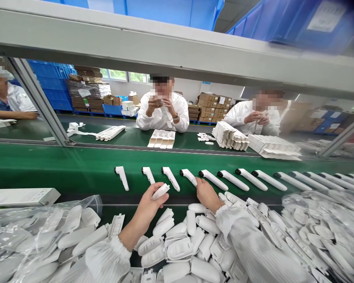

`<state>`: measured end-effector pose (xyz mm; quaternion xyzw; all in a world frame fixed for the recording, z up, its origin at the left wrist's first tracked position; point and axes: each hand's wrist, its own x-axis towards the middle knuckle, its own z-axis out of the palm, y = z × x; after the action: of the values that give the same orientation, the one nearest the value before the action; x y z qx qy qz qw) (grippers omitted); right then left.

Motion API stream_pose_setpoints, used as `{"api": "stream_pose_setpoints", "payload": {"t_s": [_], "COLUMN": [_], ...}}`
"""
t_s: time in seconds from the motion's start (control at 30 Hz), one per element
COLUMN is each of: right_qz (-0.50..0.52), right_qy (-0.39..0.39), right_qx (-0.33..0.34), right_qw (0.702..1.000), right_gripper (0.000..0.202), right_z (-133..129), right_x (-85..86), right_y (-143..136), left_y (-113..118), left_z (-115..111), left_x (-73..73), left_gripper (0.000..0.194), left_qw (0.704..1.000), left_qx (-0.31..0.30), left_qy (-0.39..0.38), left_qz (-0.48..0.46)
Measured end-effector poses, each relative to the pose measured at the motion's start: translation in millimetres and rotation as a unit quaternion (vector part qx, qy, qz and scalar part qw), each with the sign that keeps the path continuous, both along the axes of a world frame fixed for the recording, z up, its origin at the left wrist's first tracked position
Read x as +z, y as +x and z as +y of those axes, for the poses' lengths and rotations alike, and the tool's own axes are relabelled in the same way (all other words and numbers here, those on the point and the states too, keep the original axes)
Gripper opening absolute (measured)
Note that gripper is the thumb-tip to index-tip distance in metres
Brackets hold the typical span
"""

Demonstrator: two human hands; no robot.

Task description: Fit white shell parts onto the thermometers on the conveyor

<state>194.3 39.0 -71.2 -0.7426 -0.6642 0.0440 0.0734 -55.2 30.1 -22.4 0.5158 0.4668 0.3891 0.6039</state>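
My left hand (151,202) is closed around a small white plastic cover (161,191), just in front of the green belt. At the belt's near edge, my right hand (207,193) has its fingers on the handle end of a white handheld device with a black tip (188,177). Several similar white devices (214,179) lie in a row on the green belt (85,167), mostly to the right, with others to the left. Below both hands is a heap of loose white covers (179,248).
Clear plastic bags of white parts (17,232) flank the heap. A white box (20,197) lies at left. Across the belt sit several people in white, with white cartons (161,138) before them. A metal beam (165,47) crosses overhead, under blue bins (171,11).
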Motion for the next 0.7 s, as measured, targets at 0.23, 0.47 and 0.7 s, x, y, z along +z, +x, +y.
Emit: {"api": "stream_pose_setpoints", "payload": {"t_s": [0.23,0.47,0.7], "right_qz": [0.005,0.592,0.502], "right_qy": [0.020,0.063,0.099], "right_qx": [-0.022,0.049,0.030], "right_qw": [1.000,0.802,0.859], "right_gripper": [0.028,0.043,0.037], "right_z": [-3,-43,-15], "right_x": [15.0,56.0,45.4], "right_y": [14,-57,-38], "left_y": [12,30,1], "left_z": [0,-19,-34], "left_x": [-11.7,9.2,13.5], "left_gripper": [0.042,0.036,0.047], "left_qw": [0.999,0.987,0.900], "left_qx": [0.022,-0.097,-0.146], "left_qy": [-0.022,-0.020,0.219], "left_qz": [-0.015,-0.129,0.346]}}
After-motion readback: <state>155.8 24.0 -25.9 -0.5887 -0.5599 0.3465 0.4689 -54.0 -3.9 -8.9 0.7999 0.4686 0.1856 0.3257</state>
